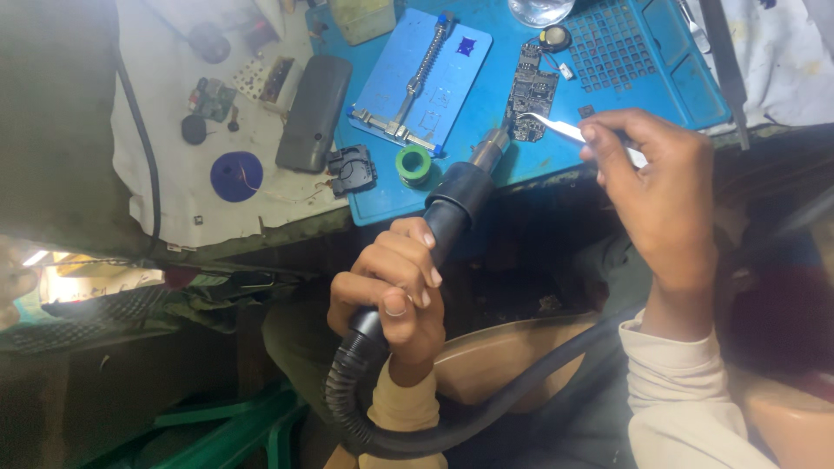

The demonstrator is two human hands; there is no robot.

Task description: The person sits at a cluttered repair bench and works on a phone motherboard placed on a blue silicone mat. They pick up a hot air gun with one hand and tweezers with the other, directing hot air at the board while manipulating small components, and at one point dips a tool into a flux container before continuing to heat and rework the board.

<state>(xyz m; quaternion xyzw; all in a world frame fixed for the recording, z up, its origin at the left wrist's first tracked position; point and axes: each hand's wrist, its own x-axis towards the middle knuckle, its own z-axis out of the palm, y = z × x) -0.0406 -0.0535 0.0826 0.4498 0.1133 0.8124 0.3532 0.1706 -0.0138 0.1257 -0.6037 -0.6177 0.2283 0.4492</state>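
**Hot-air nozzle and tweezers closing in on the circuit board**

The left hand (391, 282) is wrapping its fingers tight around the black hot-air handpiece with the ribbed hose (447, 213), a full fist on the handle, thumb pressing across the front. The handpiece is angling up and away from that grip, and its metal nozzle tip (493, 148) is sitting just beside the lower left corner of the dark bare circuit board (530, 91). The hose is looping down below the wrist and sweeping across the lap.

Over on the other side, the right hand (656, 187) is pinching a pair of slim silver tweezers (565, 128) between thumb and fingertips. The tweezers are reaching leftward from that grip, their points lying at the board's lower edge, near the nozzle; whether they are touching the board, I cannot tell.

The board itself is lying flat on the blue silicone work mat (556, 165) on the counter, well forward of both hands. Left of it, a blue rectangular board-holder plate with a metal rail (421, 82) is resting on the same mat, and a small green reel of solder wire (413, 163) is sitting near the mat's front edge, just beside the handpiece. Off the mat, a dark grey phone back cover (313, 113) is lying on the white cloth (174, 200).
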